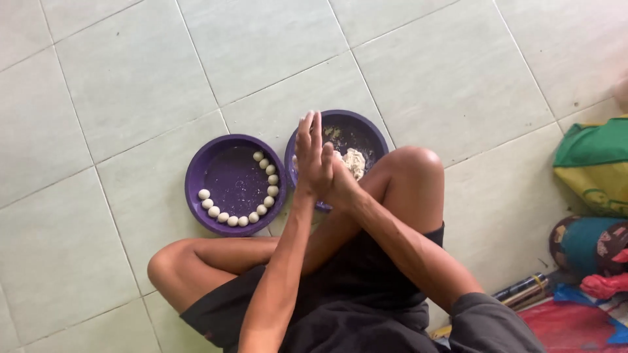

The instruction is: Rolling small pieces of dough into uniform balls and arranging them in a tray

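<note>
Left hand (309, 155) and right hand (338, 180) pressed flat, palm to palm, over the right purple basin (373, 134) — whatever is between them is hidden, presumably a dough piece. Judgement: light, even circular pressure should give a round ball. Right basin holds a dough lump (354, 162) and crumbs. Left purple basin (196, 171) holds an arc of white dough balls (243, 210) along its rim.
</note>
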